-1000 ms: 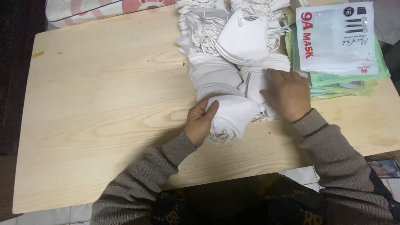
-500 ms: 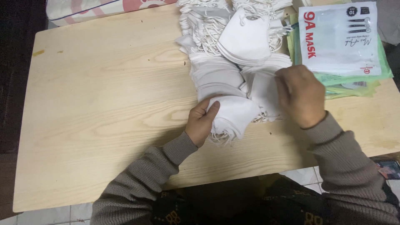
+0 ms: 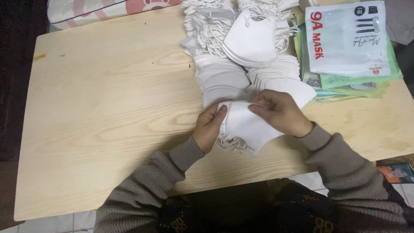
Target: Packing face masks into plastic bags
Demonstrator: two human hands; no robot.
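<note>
We see the left hand (image 3: 210, 126) gripping a small stack of white masks (image 3: 246, 127) at its left edge, thumb on top, near the front of the wooden worktop (image 3: 108, 112). The right hand (image 3: 280, 113) pinches the top mask's upper edge — fingers curled (ear loops trail beneath). Behind lie heaped white masks (image 3: 241, 47) and, to the right, flat mask packets (image 3: 347, 41).

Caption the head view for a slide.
Both hands, left hand and right hand, grip a small stack of white masks on a wooden table.
</note>
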